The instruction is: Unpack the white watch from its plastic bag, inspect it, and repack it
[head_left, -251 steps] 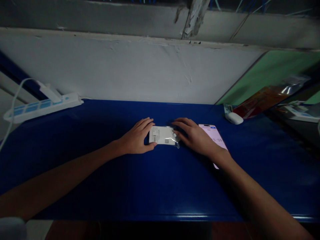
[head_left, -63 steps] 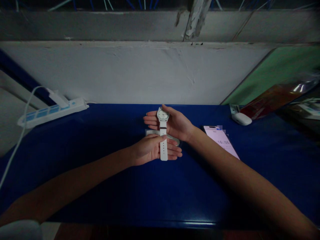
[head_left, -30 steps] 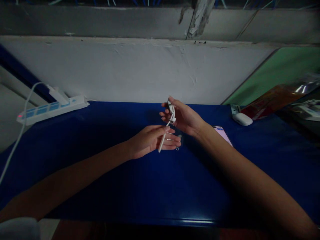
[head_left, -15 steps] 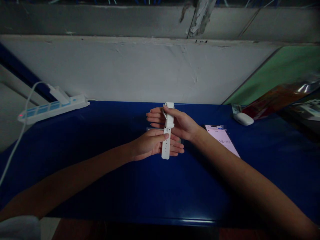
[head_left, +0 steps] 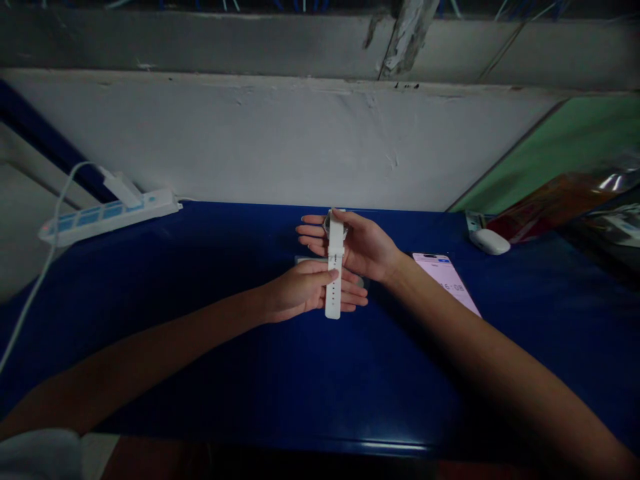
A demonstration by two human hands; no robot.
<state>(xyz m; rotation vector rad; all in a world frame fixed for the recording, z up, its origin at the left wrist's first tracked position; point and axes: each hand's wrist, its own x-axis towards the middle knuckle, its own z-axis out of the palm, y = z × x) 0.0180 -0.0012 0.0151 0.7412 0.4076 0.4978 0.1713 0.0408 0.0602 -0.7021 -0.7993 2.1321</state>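
- Watch aloft over the blue table; left hand and right hand both clamped on it;
- from afar, I judge slack grip could drop it;
- opposing twists, I suspect, could strain its strap.

L hand, R hand both palm-up; fingers ext.
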